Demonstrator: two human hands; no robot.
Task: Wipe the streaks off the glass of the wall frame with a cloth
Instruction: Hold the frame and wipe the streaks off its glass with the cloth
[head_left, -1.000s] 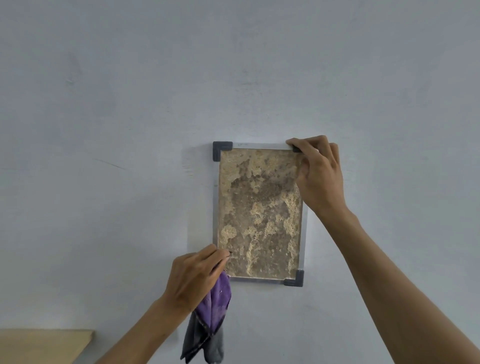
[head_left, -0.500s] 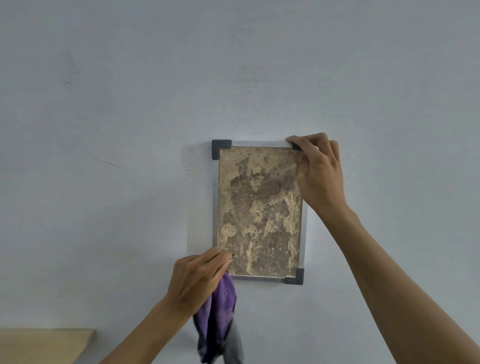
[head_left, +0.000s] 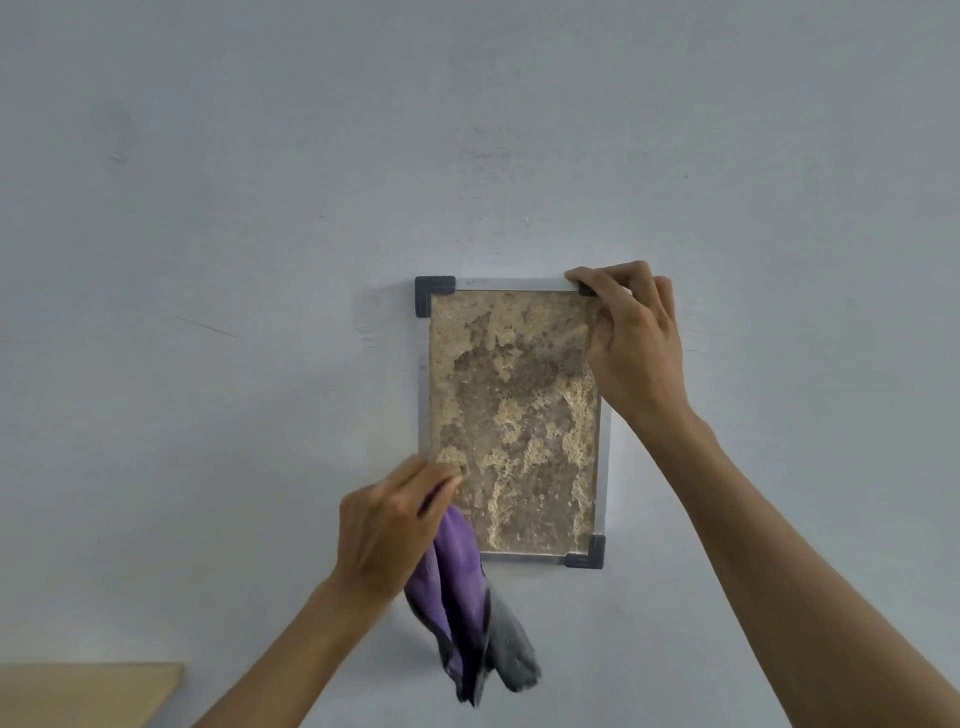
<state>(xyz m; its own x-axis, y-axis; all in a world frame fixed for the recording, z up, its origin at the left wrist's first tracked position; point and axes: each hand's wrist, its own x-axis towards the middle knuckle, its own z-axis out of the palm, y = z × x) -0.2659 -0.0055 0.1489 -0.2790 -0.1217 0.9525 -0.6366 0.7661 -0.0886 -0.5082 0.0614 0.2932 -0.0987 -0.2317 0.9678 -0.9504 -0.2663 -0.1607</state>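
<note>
Wall: plain pale grey-blue painted wall (head_left: 260, 208), filling almost the whole view and carrying the frame.
Frame: upright rectangular wall frame (head_left: 423, 415) with thin silver rails and dark grey plastic corner pieces, hanging flat on the wall a little right of centre and below mid-height.
Glass: pane (head_left: 511, 415) over a mottled tan and brown picture, blotchy across its face.
Right hand: right hand (head_left: 636, 348) closed on the frame's top right corner, fingers curled over the top rail, thumb against the glass side, hiding that corner piece.
Left hand: left hand (head_left: 387, 525) at the frame's bottom left corner, fingers bunched and pinching the cloth against the lower left of the glass.
Cloth: crumpled purple and dark grey cloth (head_left: 462, 603), gripped at its top, the rest hanging loose below the frame's bottom edge.
Board: pale wooden board (head_left: 83, 693) at the view's bottom left corner, well apart from the frame.
</note>
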